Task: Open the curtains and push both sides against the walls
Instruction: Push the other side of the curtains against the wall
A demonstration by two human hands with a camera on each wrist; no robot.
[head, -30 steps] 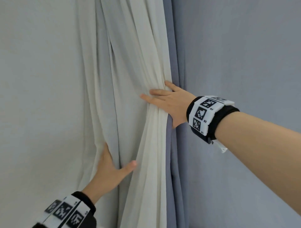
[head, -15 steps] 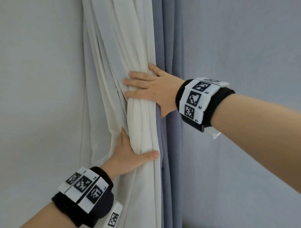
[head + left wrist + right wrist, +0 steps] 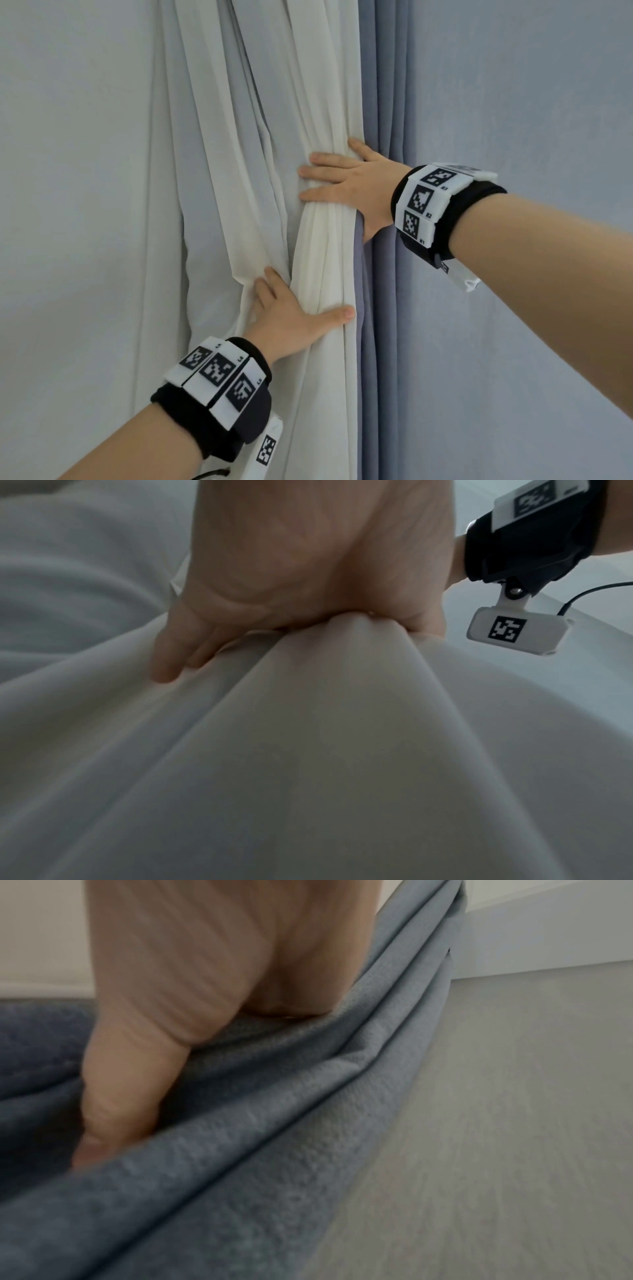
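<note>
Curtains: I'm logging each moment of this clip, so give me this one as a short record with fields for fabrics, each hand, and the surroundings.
fabrics: white sheer curtain bunched into folds, blue curtain beside it on the right
left hand: lower, fingers tucked among the white folds, thumb spread across the bunch
right hand: higher, fingers straight across the white bunch, thumb behind the blue curtain's folds
surroundings: pale wall to the left
wrists: black bands with printed marker tags

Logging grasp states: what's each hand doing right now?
Left hand: gripping the white curtain bundle.
Right hand: open, fingers flat against the white curtain, by the blue curtain.
</note>
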